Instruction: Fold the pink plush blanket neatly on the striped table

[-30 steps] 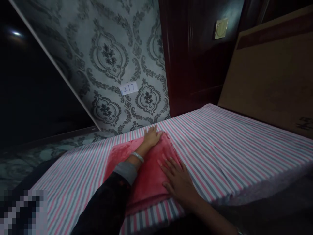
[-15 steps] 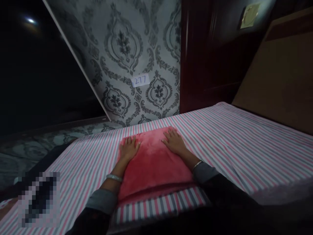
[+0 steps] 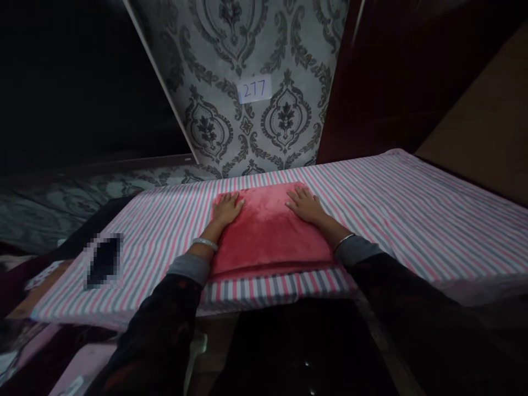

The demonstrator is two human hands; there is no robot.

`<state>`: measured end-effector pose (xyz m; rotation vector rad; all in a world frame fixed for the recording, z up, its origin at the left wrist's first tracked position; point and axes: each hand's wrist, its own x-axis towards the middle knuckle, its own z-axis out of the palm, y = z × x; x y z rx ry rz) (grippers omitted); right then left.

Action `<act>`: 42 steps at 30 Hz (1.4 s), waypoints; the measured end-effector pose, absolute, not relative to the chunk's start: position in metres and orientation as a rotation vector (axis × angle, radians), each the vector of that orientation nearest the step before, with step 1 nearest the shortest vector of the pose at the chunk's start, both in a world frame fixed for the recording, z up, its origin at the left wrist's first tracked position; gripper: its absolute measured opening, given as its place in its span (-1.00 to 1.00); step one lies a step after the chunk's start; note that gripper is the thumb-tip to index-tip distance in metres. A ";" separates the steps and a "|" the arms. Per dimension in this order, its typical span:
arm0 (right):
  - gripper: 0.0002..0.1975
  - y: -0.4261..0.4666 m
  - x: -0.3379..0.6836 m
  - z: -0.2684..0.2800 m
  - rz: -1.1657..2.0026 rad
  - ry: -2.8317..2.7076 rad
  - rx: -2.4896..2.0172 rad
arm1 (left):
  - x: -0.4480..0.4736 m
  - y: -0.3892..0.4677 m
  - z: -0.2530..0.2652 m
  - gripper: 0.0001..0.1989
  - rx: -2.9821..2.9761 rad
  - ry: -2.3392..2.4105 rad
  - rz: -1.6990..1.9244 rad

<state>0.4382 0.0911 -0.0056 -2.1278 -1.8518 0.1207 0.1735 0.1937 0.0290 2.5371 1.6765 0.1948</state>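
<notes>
A folded red plush cloth [image 3: 268, 236] lies flat on a striped sheet [image 3: 391, 220] that covers the table. My left hand [image 3: 228, 209] rests palm down on the cloth's far left corner, its fingers spread. On the far right corner my right hand [image 3: 306, 205] lies flat in the same way, fingers apart. Neither hand grips the cloth. A layered fold shows along the cloth's near edge. Bracelets circle both wrists.
A pixelated dark object [image 3: 104, 261] lies on the sheet at the left. Behind stands a patterned wall with a paper label [image 3: 254, 88] reading 277. A large dark screen [image 3: 82, 82] is at the left, and a brown panel [image 3: 482, 121] at the right.
The camera view has tilted downward, so the cloth and hands appear higher and more of the floor area shows. Both hands stay flat at the same corners of the cloth.
</notes>
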 end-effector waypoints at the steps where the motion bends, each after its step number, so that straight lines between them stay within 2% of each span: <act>1: -0.43 0.085 0.440 -0.005 0.137 -1.866 -2.136 | 0.170 0.190 0.034 -0.37 2.534 1.660 0.177; 6: -0.41 0.021 0.447 -0.018 0.089 -1.979 -1.967 | 0.125 0.132 0.037 -0.33 2.719 1.411 0.208; 9: -0.46 -0.033 0.448 -0.033 -0.021 -2.084 -1.639 | 0.084 0.082 0.017 -0.37 2.851 1.112 0.242; 12: -0.38 -0.073 0.447 -0.042 -0.105 -2.192 -1.412 | 0.052 0.048 -0.007 -0.31 2.911 1.021 0.413; 15: -0.28 -0.085 0.447 -0.047 -0.217 -2.209 -1.407 | 0.038 0.038 -0.022 -0.24 2.974 0.962 0.588; 18: -0.23 -0.079 0.443 -0.050 -0.320 -2.173 -1.483 | 0.038 0.042 -0.027 -0.32 3.017 0.969 0.736; 21: -0.27 -0.070 0.439 -0.047 -0.366 -2.145 -1.545 | 0.043 0.048 -0.022 -0.40 3.054 0.983 0.757; 25: -0.44 -0.057 0.444 -0.010 -0.339 -2.061 -1.541 | 0.046 0.058 0.018 -0.49 2.988 1.029 0.893; 31: -0.53 -0.034 0.464 0.132 -0.352 -1.664 -1.357 | 0.063 0.078 0.161 -0.62 2.581 1.103 1.467; 35: -0.56 -0.013 0.483 0.199 -0.194 -1.474 -1.265 | 0.081 0.103 0.229 -0.63 2.205 1.059 1.547; 38: -0.56 0.014 0.501 0.198 0.049 -1.421 -1.298 | 0.094 0.136 0.231 -0.58 1.964 1.024 1.334; 42: -0.61 0.049 0.512 0.146 0.376 -1.278 -1.642 | 0.111 0.179 0.180 -0.44 1.831 1.039 0.872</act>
